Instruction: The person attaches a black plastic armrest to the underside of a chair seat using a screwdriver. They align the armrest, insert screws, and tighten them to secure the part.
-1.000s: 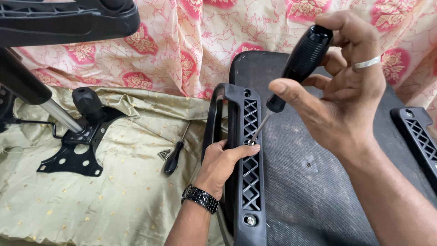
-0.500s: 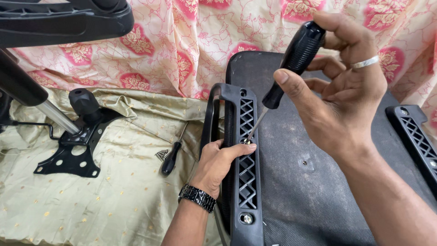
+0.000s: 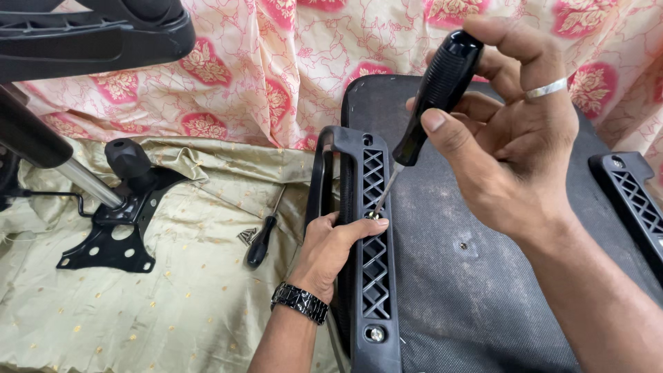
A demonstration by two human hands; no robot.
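Shifted slightly since the earlier frames: screwdriver (image 3: pixel 428 97) handle now a little higher and more upright, tip holding at the same spot on the armrest (image 3: pixel 369 242); left hand unchanged in place.

Landmark: armrest, black plastic, lattice-patterned, lying lengthwise along the left edge of the seat pan (image 3: pixel 469 276).

- Right hand (image 3: pixel 514 148): above and right of armrest. Fingers closed around the black ribbed screwdriver handle, thumb pressed along its side. Silver ring on one finger.
- Screwdriver: slanting down-left from the right hand; thin shaft ending at the armrest's mid-length, tip just beside the left thumb. Whether the tip sits in a screw head: cannot tell.
- Left hand (image 3: pixel 331 252): at the armrest's left edge, fingers curled around the bar, thumb lying across its top face. Gripping the armrest. Black wristwatch (image 3: pixel 299 302) on the wrist.
- Bolt (image 3: pixel 375 334): silver, seated in the armrest's near end.
- Seat pan: dark, textured, directly right of and under the armrest.
- Second armrest (image 3: pixel 632 200): same lattice type, well right of the first, at the seat pan's far edge.
- Second screwdriver (image 3: pixel 264 238): black handle, lying on the cloth just left of the armrest.
- Chair mechanism (image 3: pixel 114 221): black metal plate with knob and chrome cylinder, well left of the armrest.
- Olive cloth (image 3: pixel 173 311): under everything left of the armrest.
- Floral fabric (image 3: pixel 276 62): pink, beyond the armrest's far end.
- Black chair part (image 3: pixel 90 34): upper left, well apart from the armrest.
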